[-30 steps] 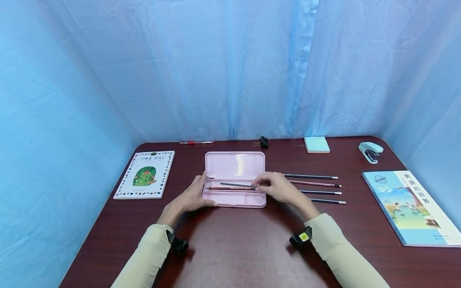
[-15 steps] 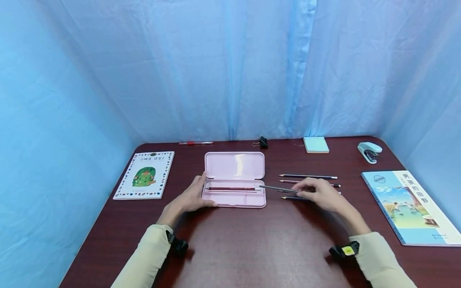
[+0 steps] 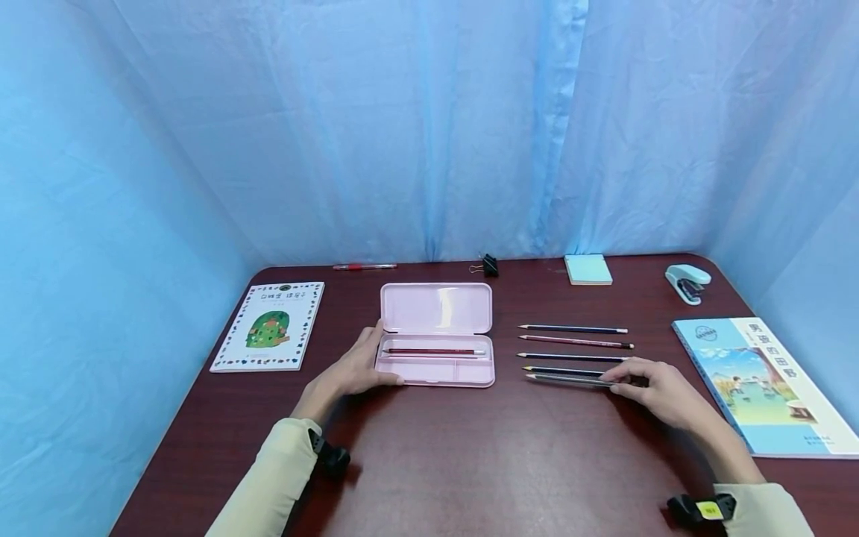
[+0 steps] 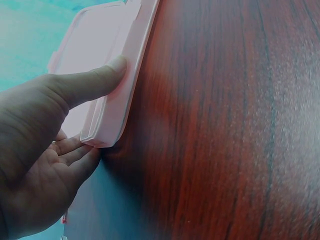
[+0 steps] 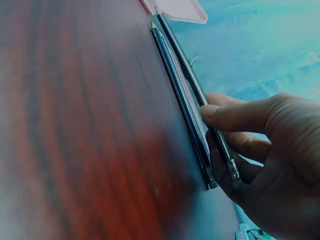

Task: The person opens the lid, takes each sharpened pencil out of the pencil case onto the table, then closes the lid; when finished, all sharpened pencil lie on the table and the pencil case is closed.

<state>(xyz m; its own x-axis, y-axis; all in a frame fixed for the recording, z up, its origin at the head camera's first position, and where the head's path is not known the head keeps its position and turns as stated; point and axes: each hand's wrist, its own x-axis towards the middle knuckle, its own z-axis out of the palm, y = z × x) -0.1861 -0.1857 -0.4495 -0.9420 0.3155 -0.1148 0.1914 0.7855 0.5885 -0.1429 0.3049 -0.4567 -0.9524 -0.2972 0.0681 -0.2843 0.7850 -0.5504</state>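
A pink pencil case (image 3: 416, 370) lies open on the table, a dark red pencil (image 3: 432, 351) in its long compartment. My left hand (image 3: 349, 369) holds the case's left end, thumb (image 4: 95, 84) against the front wall and fingers around the corner. To the right, my right hand (image 3: 661, 388) pinches a grey pencil (image 3: 567, 379) near its eraser end. In the right wrist view that pencil (image 5: 182, 60) appears slightly above the dark pencil (image 5: 180, 95) beside it. Several pencils lie in a row behind: dark blue (image 3: 573, 329), dark red (image 3: 576, 341), and darker ones.
A white picture book (image 3: 268, 328) lies at the left, a blue-and-white book (image 3: 765, 388) at the right. Along the back are a red pen (image 3: 365, 266), a black binder clip (image 3: 491, 265), a sticky-note pad (image 3: 588, 269) and a mint stapler (image 3: 688, 283).
My right hand has carried the grey pencil from over the case rightward, to the front of the pencil row. The left hand has stayed on the case.
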